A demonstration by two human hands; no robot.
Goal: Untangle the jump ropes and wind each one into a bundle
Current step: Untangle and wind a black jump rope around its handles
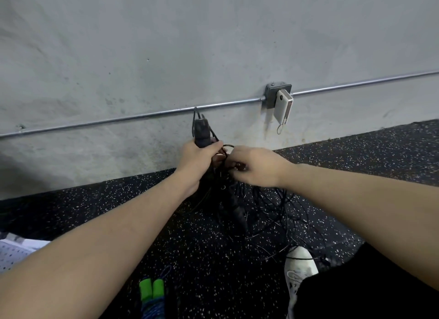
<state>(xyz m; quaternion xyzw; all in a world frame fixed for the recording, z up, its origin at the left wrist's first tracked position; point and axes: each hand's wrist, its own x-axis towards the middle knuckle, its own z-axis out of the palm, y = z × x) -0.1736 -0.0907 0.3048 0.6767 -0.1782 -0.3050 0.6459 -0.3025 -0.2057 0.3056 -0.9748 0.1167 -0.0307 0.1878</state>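
Below both grips, black cord tangle (261, 211) sprawls on the floor (202, 259); left hand (197, 159) clenches an upright handle (202, 133), right hand (254, 166) pinches cord beside it: untangling, next freeing one strand.

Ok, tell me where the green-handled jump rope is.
In the head view the green-handled jump rope lies on the speckled floor at the bottom edge, below the left forearm and left of the white shoe.
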